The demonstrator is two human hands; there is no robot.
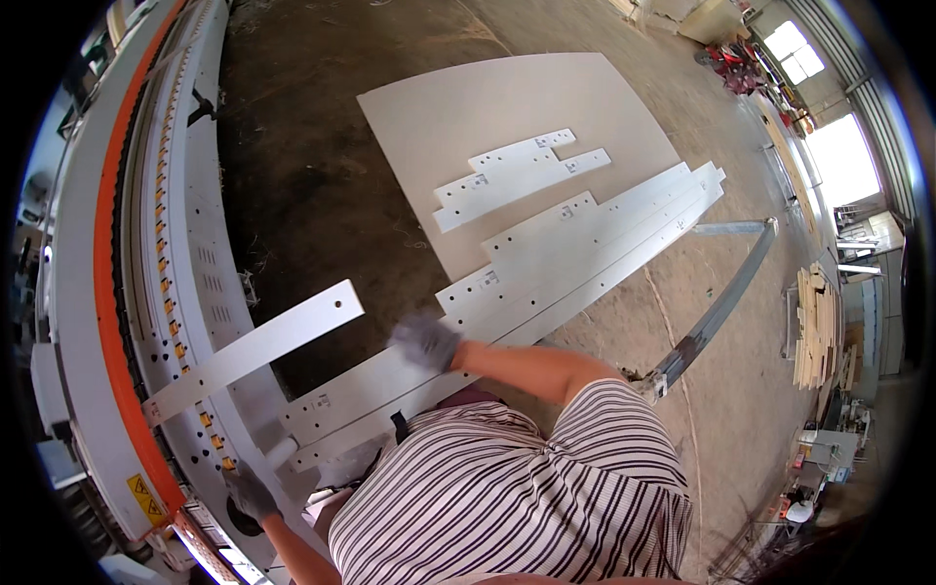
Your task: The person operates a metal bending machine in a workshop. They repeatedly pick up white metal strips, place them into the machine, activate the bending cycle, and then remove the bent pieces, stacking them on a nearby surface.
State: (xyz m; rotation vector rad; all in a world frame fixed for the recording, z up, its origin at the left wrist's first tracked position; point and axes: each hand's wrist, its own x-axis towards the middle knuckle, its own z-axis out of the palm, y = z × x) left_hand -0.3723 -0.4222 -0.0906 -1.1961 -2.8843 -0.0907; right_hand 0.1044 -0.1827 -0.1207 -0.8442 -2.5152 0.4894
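Note:
My left hand [252,495], in a grey glove, rests at the near edge of the long machine [219,283], its fingers reaching onto the bed beside a dark rounded part. It looks open and holds nothing I can see. My right hand [427,341], also gloved, hovers or lies over the long white panels [546,283] stacked in front of me; motion smears its fingers. A narrow white board [258,336] with a hole near its end lies across the machine's bed, its far end sticking out over the floor. Neither hand touches it.
Beyond the panels lies a large pale sheet [526,107] bearing several smaller white strips [517,175]. A grey metal bar [721,302] stands at the right. An orange rail [112,244] runs along the machine. Stacked boards [817,327] lean farther right.

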